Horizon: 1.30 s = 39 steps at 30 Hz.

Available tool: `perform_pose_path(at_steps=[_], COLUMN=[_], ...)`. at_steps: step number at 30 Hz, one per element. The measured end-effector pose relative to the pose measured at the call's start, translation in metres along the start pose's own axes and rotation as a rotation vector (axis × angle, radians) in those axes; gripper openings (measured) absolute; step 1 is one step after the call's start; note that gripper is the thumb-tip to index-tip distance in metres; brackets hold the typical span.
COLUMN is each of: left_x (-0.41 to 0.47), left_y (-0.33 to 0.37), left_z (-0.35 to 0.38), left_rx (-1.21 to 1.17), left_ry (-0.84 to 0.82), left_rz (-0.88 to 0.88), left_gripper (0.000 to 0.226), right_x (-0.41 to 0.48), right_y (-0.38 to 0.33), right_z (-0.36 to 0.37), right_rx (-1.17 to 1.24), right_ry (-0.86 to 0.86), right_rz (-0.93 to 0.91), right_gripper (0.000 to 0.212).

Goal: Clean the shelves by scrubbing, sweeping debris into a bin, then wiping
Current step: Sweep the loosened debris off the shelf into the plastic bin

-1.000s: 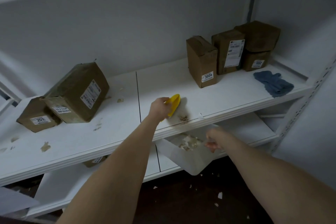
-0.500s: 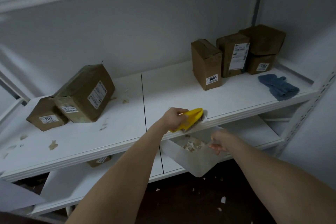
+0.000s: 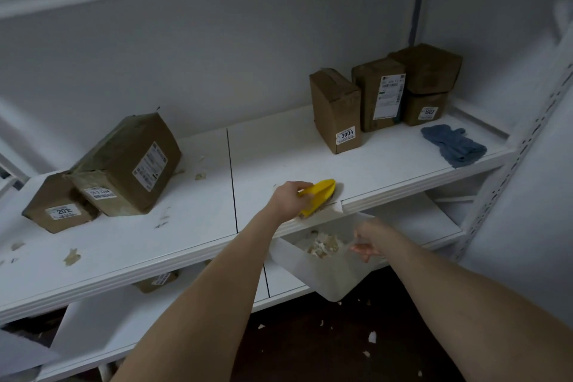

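At shelf edge (image 3: 418, 187), yellow brush (image 3: 319, 194) points back-right.

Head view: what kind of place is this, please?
Probably a storeroom or parcel room: white shelving on a slotted post holds brown labelled cardboard parcels, such as parcel 3004.

A yellow scrub brush (image 3: 319, 195), gripped in the left hand (image 3: 290, 200), lies at the white shelf (image 3: 387, 170)'s front edge. Just below, the right hand (image 3: 369, 242) holds a tilted translucent bin (image 3: 322, 279) with pale scraps (image 3: 322, 245) inside. A crumpled blue cloth (image 3: 454, 146) lies at the shelf's right end.
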State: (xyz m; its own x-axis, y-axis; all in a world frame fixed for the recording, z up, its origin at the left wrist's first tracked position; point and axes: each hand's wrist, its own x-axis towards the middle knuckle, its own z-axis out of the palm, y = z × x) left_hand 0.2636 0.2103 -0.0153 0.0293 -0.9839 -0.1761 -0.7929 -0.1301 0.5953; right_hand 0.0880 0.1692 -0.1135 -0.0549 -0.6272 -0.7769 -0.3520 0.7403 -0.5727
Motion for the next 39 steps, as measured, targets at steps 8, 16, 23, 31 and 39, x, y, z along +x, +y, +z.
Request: perform_pose_path(at_steps=[8,16,23,31,39], left_x=[0.003,-0.003,-0.008,0.002,0.002], left_y=[0.014,-0.003,0.01,-0.01,0.018], left_z=[0.017,0.004,0.014,-0.013,0.015], left_rx=[-0.021,-0.026,-0.147,-0.105,-0.132], left_ry=[-0.009,0.163,-0.055,0.26,-0.016], left_rz=[-0.024,-0.044,-0.088,-0.171,-0.121], left_gripper=[0.044,0.04,0.042,0.039,0.044], right_x=[-0.009,-0.003,-0.009,-0.003,0.006], right_y=[0.001,0.001,0.006,0.006,0.013], right_z=[-0.011,-0.01,0.001,0.01,0.002], right_rx=[-0.061,-0.015,0.012,-0.063,-0.073], right_ry=[0.024,0.043,0.036,0.062,0.052], right_rz=[0.016,-0.013,-0.037,-0.027,-0.058], right_gripper=[0.025,0.04,0.014,0.021,0.02])
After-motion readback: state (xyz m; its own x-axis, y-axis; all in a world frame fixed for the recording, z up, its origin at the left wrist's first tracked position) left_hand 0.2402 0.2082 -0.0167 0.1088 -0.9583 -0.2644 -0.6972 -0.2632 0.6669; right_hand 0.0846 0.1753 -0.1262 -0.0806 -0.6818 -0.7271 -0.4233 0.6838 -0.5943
